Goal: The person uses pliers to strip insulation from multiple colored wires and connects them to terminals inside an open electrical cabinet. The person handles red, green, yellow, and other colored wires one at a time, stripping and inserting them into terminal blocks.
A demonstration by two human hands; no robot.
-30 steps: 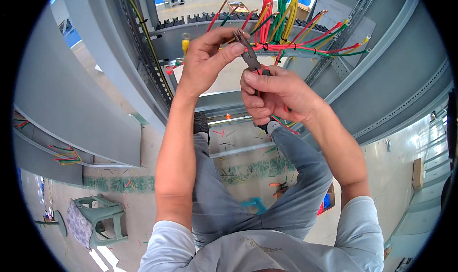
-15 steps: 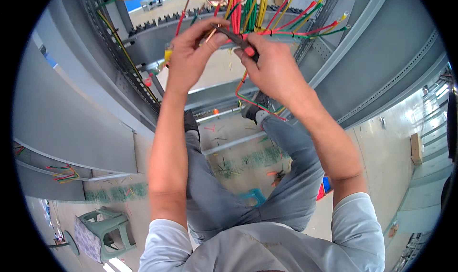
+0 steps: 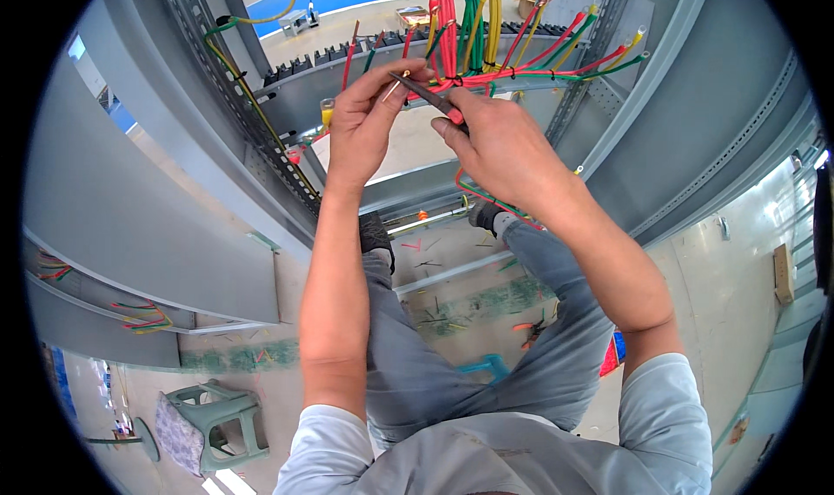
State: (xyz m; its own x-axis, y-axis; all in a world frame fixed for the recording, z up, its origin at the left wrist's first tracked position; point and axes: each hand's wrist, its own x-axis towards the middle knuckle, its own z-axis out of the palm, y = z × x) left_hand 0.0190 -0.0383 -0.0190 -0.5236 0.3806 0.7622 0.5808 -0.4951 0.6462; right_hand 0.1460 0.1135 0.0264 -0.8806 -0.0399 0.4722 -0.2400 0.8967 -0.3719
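Observation:
Between the fingertips of my left hand is a short, thin copper-coloured wire. My right hand is wrapped round a pair of pliers with dark jaws and a red part by the grip. The tips of the pliers meet the upper end of the wire; whether they clamp it is too small to tell. Just beyond my hands, a red wire bundle, green wires and yellow wires run upward, with branches tied off to the right.
Grey cabinet walls stand on both sides, with slotted metal rails. A crossbar lies below my hands. Wire scraps litter the floor between my feet. At the lower left stands a green stool.
The whole view has shifted, so the cabinet, my arms and the floor appear farther right and lower. Both hands keep their hold on the wire and the pliers, with the jaws still at the wire.

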